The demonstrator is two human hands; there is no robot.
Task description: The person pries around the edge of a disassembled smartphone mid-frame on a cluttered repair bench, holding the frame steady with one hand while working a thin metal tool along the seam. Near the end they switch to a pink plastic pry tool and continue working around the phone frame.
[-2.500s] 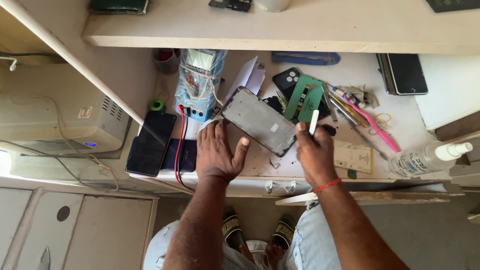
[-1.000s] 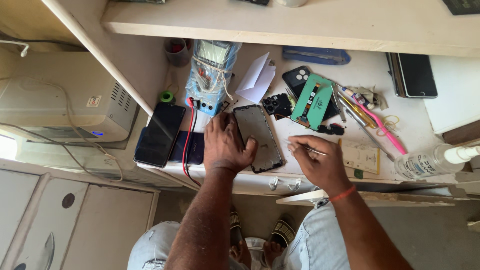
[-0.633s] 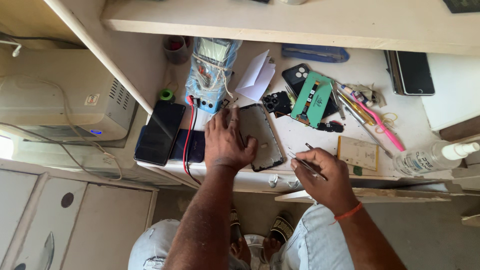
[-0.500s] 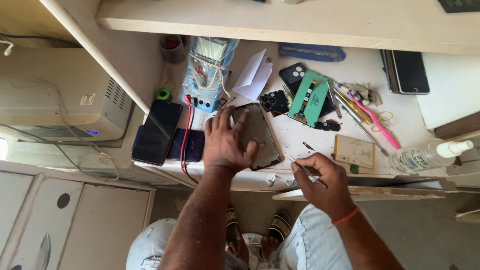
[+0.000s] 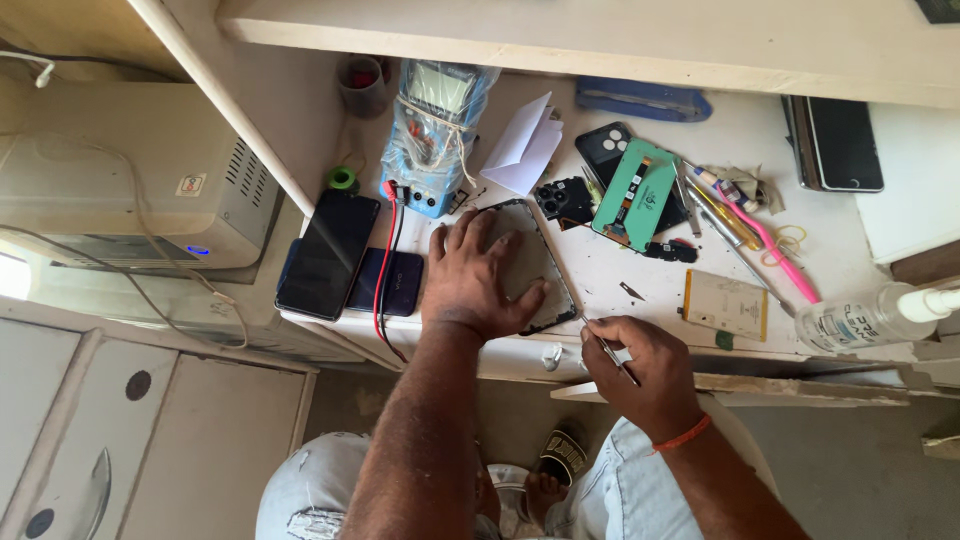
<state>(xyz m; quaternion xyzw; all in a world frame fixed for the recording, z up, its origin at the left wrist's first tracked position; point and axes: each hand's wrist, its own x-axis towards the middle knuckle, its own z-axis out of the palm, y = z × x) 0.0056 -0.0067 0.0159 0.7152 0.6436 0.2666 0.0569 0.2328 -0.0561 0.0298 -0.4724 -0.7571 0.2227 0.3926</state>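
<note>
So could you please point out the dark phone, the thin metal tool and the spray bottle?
dark phone (image 5: pixel 530 270), head view, bare back panel.
thin metal tool (image 5: pixel 603 347), head view, mid shaft.
spray bottle (image 5: pixel 860 318), head view, clear body.

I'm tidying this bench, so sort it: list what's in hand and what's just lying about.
In hand:
left hand pressing down the dark phone
right hand gripping thin tweezers

Lying about:
green screen part
wrapped multimeter
pink tool
spray bottle
two dark phones
</note>
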